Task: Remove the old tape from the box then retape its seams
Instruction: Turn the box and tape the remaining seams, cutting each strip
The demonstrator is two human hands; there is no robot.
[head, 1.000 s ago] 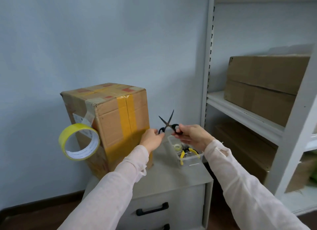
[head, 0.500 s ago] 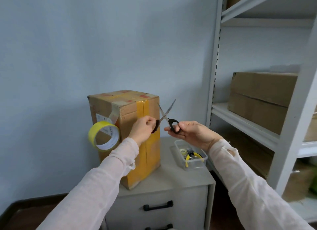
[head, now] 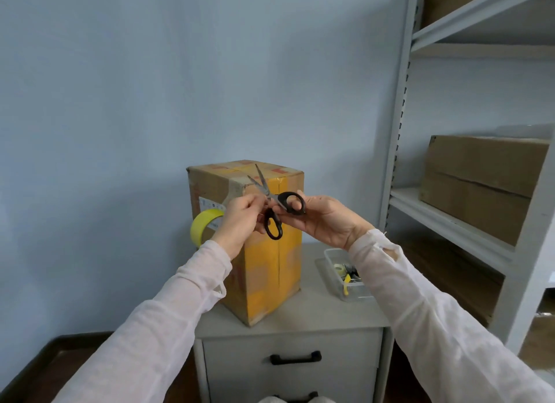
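A tall cardboard box (head: 264, 270) wrapped in yellow tape stands upright on a grey cabinet (head: 303, 315). In front of its upper part I hold black-handled scissors (head: 274, 205) with the blades spread and pointing up. My left hand (head: 240, 219) pinches them near the pivot and the lower handle loop. My right hand (head: 318, 219) grips the upper handle loop. A yellow tape roll (head: 202, 226) hangs at the box's left side, joined to it by a strip of tape.
A clear plastic tray (head: 345, 278) with yellow-handled pliers and a small roll sits on the cabinet's right side. A grey metal shelving unit (head: 399, 138) with cardboard boxes (head: 480, 180) stands to the right. Drawers with black handles (head: 295, 357) are below.
The view has swung so the box sits more central. Both hands rose with the scissors and moved in front of the box's top; the blades stay spread.
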